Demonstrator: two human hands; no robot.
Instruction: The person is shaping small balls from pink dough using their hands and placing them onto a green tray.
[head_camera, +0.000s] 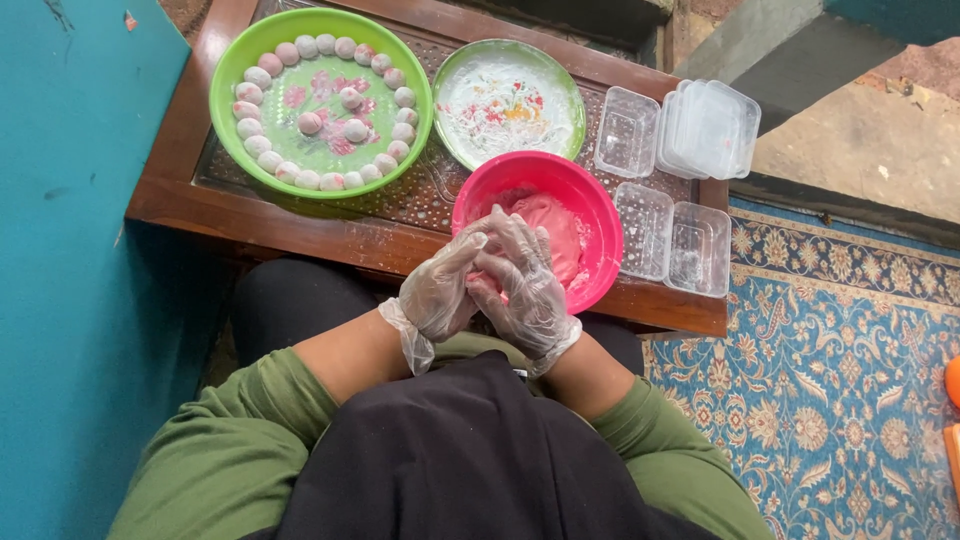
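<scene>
Over pink bowl (590, 215), gloved hands (485, 285) cupped together

A big green tray (232, 62) lined with pale pink-dusted balls (331, 124) is parked on the wooden table (170, 180), a floury green plate (453, 70) just beside it, clear plastic containers (690, 130) stacked at the right, patterned blue carpet (840, 380) spread below.

Your gloved left hand (440, 290) and right hand (522, 285) press together over the pink bowl (600, 225); the green tray (232, 70) sits far left.
</scene>
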